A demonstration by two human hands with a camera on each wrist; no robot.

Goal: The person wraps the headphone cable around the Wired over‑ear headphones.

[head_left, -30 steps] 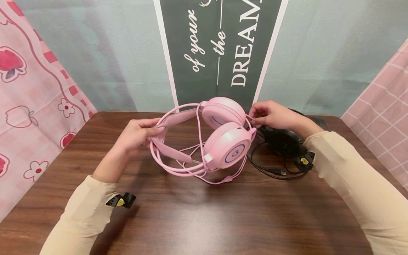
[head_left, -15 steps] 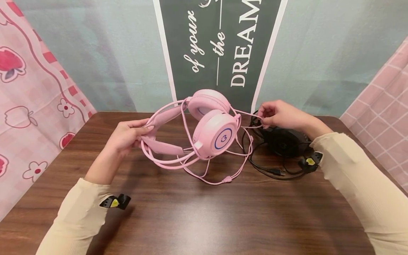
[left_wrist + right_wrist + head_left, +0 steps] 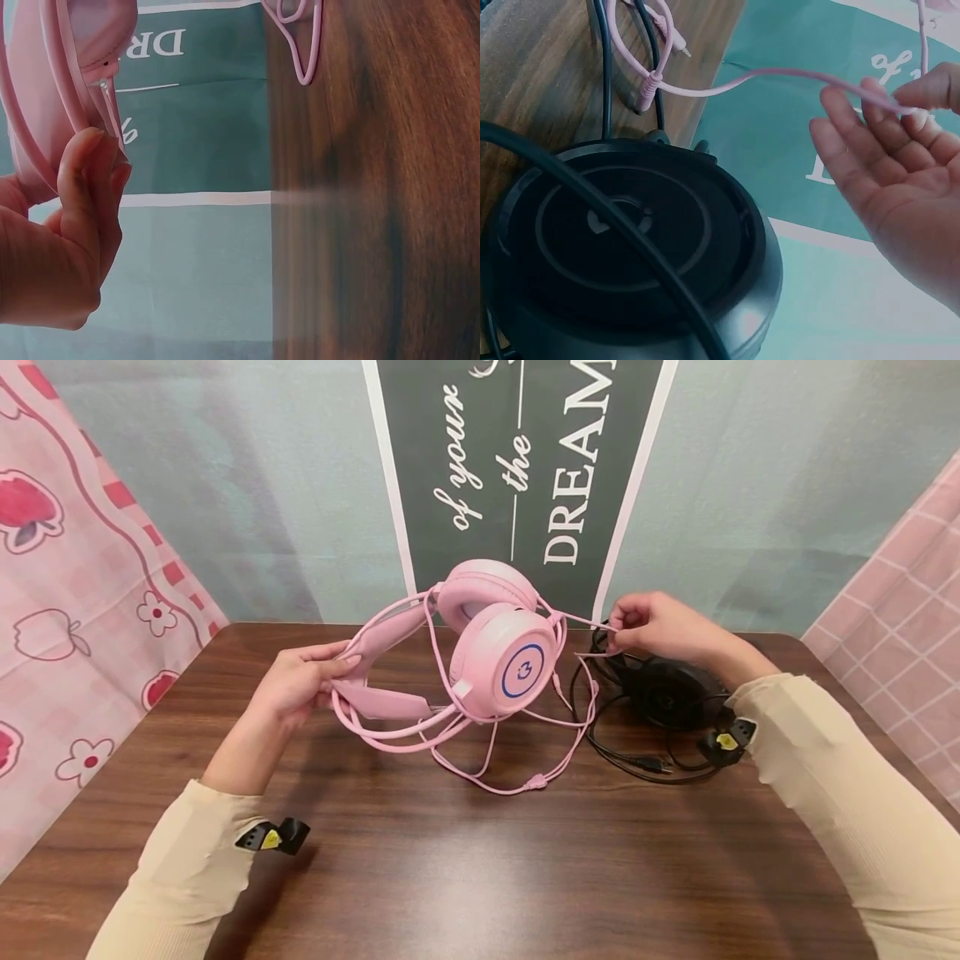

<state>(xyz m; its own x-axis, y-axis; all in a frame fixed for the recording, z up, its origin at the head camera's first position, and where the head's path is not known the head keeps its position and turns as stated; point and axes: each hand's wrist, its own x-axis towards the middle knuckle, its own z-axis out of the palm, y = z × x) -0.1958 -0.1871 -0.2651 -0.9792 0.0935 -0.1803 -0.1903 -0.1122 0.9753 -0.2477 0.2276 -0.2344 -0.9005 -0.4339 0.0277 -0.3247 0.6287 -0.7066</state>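
My left hand (image 3: pixel 300 681) grips a pink headset (image 3: pixel 502 664) by its headband, the ear cups tilted up and pointing right above the table. In the left wrist view, the thumb and fingers of that hand (image 3: pixel 71 225) close round the band. To the right, my right hand (image 3: pixel 656 627) pinches the pink cable (image 3: pixel 581 620) between thumb and finger. The cable (image 3: pixel 810 73) runs across the fingers in the right wrist view. More pink cable loops lie on the table below the cups, with a Y-shaped splitter (image 3: pixel 536 782).
A black headset (image 3: pixel 667 693) lies under my right forearm, its black cable coiled beside it and ending in a USB plug (image 3: pixel 651 765). The wooden table (image 3: pixel 480 868) meets a fabric backdrop with a dark lettered panel (image 3: pixel 495 485). Pink patterned cloths hang at both sides.
The pink headset has shifted left and up with my left hand. My right hand has moved slightly right, drawing a length of pink cable out from the ear cups.
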